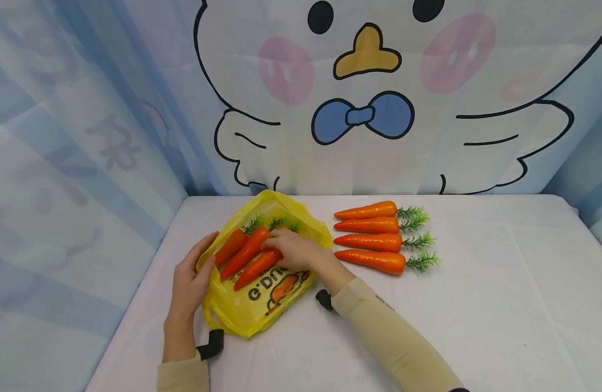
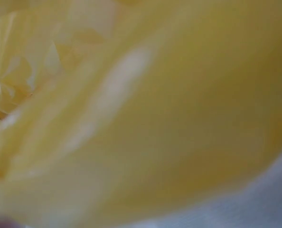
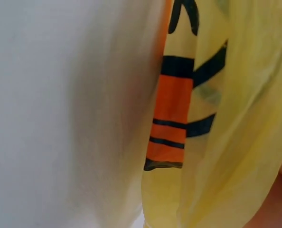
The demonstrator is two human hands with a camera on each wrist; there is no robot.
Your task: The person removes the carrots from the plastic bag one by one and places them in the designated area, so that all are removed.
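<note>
A yellow plastic bag (image 1: 237, 321) with printed lettering and an orange drawing lies on the table's left half. Three orange toy carrots with green tops rest in its mouth: a left carrot (image 1: 231, 247), a middle carrot (image 1: 246, 253) and a right carrot (image 1: 257, 270). My left hand (image 1: 190, 280) holds the bag's left edge between thumb and fingers. Reaching in from the right, my right hand (image 1: 296, 250) grips the right carrot near its thick end. Blurred yellow plastic (image 2: 179, 118) fills the left wrist view. The bag's printed side (image 3: 172, 104) shows in the right wrist view.
Several more carrots (image 1: 369, 240) lie in a row right of the bag, tips left and green tops right. They sit close beyond my right wrist. A white cloth covers the table (image 1: 502, 305). Behind it hangs a curtain (image 1: 360, 163) with a cartoon print.
</note>
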